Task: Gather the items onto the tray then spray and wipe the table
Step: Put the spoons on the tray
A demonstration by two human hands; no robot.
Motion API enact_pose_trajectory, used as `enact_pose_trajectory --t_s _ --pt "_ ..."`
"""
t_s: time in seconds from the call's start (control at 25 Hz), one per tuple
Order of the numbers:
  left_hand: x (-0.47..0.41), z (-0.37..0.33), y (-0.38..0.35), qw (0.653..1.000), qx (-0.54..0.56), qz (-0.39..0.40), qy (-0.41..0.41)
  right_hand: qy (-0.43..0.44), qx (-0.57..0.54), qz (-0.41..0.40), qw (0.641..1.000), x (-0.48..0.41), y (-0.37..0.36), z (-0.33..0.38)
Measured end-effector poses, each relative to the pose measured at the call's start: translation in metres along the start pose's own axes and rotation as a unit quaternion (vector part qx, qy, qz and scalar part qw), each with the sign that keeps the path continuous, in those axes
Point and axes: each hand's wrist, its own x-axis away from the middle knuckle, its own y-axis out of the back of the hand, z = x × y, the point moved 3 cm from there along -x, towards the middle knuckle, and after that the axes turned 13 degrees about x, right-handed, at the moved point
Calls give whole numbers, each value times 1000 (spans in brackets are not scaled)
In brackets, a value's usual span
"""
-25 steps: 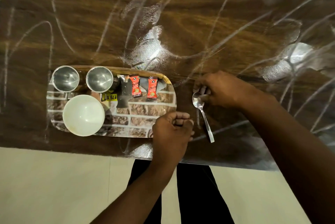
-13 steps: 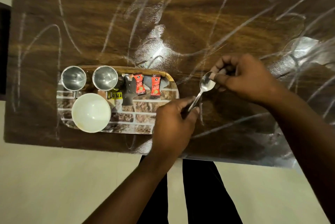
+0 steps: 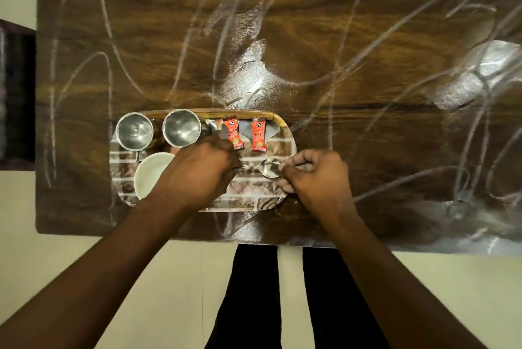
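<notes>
Now in hand: steel spoon (image 3: 269, 168), lying level over the tray's 3 o'clock end; whether it touches the tray cannot be told.
Left hand (image 3: 197, 176): fingers curled round the spoon's handle, knuckles over the tray's middle.
Right hand (image 3: 316, 179): fingertips pinch the spoon's bowl from the 3 o'clock side.
Tray (image 3: 254, 196): brick-patterned, toward the table's 7 o'clock; carries steel cups (image 3: 135, 131) at 10 to 11 o'clock, a white bowl (image 3: 152, 173) at 8 o'clock and red sachets (image 3: 258, 134) at 1 o'clock.
Change: a second ago the spoon lay on the bare table off the tray's 3 o'clock edge; both hands have carried it across.
Meaning: probably the last loose item, so gathering ends once it is released.
Table (image 3: 353, 80): white streaks throughout; spraying and wiping not yet begun, no bottle or cloth in view.
</notes>
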Motion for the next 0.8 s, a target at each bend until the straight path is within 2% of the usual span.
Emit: enact_pose_trajectory --t_s 0.12,0.32,0.68,0.8 --pt "-2 3 -6 1000 -8 4 12 58 115 -32 991 2 3 5" --pt "-3 10 -14 999 -26 16 19 63 177 -49 981 0 4 13" --pt "-1 16 -21 1000 9 1 3 61 188 -55 979 -4 3 13" --pt "-1 12 -17 1000 11 -5 -2 57 154 -52 985 -2 8 14"
